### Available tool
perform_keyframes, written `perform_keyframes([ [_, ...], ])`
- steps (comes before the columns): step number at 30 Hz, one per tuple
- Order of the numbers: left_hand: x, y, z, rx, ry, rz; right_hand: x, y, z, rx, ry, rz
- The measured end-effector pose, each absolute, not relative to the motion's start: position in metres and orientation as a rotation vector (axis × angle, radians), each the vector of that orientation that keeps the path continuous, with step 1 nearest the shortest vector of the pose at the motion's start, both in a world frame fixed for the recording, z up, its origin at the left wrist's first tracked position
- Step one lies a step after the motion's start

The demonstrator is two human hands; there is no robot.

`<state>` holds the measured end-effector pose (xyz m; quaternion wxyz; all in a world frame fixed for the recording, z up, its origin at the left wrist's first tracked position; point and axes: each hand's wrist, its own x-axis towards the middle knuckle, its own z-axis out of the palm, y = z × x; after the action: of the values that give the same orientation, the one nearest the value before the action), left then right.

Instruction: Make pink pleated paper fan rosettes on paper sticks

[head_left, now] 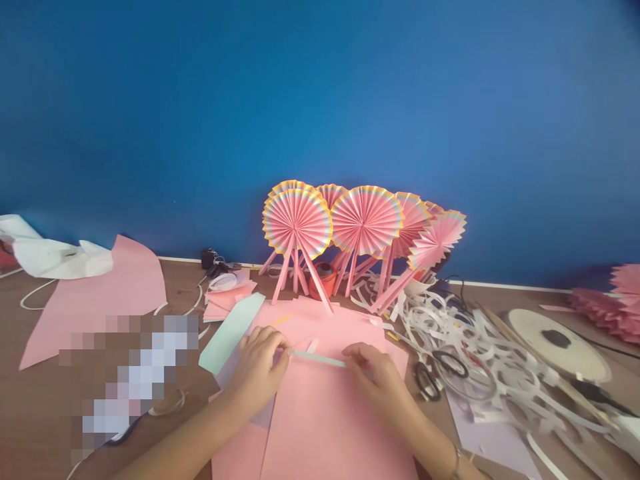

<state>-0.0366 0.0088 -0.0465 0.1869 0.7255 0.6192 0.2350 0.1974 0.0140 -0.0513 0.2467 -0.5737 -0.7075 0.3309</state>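
My left hand (264,363) and my right hand (373,373) stretch a narrow pale blue-green paper strip (319,359) between them. Each hand pinches one end of it. The strip is held nearly level above pink paper sheets (335,427) that lie in front of me. Left of my left hand lies a light mint paper piece (233,333), and a small pale scrap (313,346) rests behind the strip. Scissors (435,377) with black handles lie to the right of my right hand.
Pleated pink paper fans (297,223) with yellow edges stand against the blue wall (320,93). Curled white strips (480,353) heap up at the right near a round lid (530,340). A large pink sheet (100,307) lies left; a pixelated area covers something before it.
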Motion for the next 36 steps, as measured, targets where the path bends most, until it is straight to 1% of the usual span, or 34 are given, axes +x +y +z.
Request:
perform_keyframes([
  [5,-0.042,0.012,-0.049,1.987,1.8,0.647,0.196,0.015,-0.057,-1.573,-1.916,0.925],
  [13,-0.042,0.013,-0.052,1.99,1.765,0.618,0.197,0.019,-0.056,-1.594,-1.862,0.995],
  [36,-0.036,0.012,-0.056,2.088,1.856,0.485,0.195,0.021,-0.059,-1.656,-1.819,0.989],
])
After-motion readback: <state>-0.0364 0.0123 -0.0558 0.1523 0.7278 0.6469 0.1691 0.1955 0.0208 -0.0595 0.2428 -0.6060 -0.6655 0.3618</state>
